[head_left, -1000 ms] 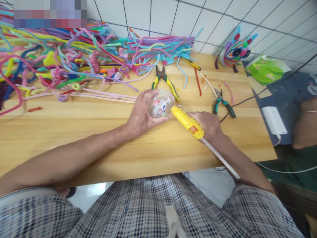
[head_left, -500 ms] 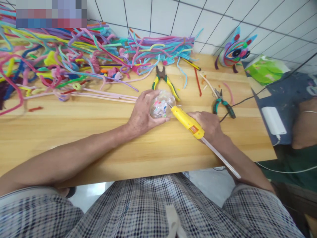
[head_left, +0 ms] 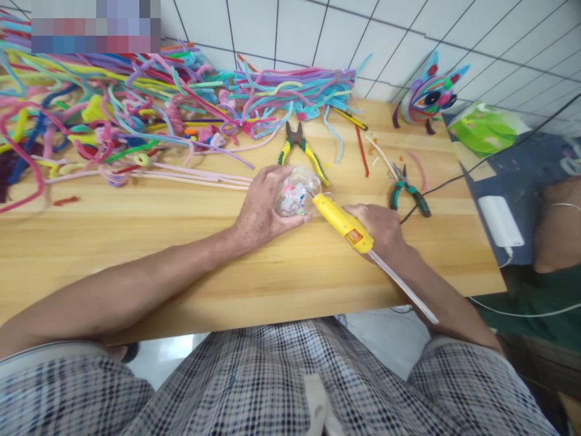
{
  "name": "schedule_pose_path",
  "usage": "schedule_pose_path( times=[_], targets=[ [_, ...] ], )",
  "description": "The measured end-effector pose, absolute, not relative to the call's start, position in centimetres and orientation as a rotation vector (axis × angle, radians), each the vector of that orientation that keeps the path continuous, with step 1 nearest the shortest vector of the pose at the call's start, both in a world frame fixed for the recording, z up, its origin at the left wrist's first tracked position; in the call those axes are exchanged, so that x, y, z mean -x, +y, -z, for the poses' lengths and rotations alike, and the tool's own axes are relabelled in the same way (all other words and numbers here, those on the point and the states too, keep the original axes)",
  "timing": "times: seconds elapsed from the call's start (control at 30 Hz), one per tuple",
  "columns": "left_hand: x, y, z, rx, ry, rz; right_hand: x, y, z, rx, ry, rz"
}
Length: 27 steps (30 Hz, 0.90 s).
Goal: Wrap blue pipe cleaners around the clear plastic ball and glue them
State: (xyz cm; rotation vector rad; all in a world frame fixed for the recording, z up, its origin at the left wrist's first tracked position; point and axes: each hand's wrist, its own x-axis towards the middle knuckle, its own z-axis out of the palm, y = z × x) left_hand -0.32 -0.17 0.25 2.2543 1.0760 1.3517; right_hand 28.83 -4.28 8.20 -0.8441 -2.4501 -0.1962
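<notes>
My left hand is curled round a clear, roundish plastic piece with bits of many colours in or on it; I cannot make out its kind. In my right hand is a yellow hot glue gun, gripped by its handle. A long clear glue stick sticks out of its back end toward my forearm. The gun's metal tip meets the right side of the clear piece, and whether glue comes out is too small to see. Just beyond the piece lie yellow-and-green pliers with their handles spread.
A heap of colourful pipe cleaners covers the back left of the wooden table. Teal-handled pliers lie to the right, a black cable beside them. Farther off stand a decorated animal figure and a green packet. Another person's arm shows at right.
</notes>
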Motion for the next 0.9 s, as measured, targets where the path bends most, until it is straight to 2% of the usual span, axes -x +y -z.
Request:
schedule_pose_path(
  times=[0.27, 0.43, 0.9],
  targets=[
    [0.6, 0.0, -0.5, -2.255, 1.056, -1.346, -29.6, -4.3, -6.6, 0.974, -2.398, 0.17],
    [0.7, 0.1, -0.5, -2.189, 1.02, -1.387, -29.2, -4.3, -7.2, 0.845, -2.383, 0.168],
    [0.7, 0.1, 0.0, -2.266, 1.069, -1.356, -29.3, -4.5, -7.3, 0.921, -2.437, 0.187]
  ],
)
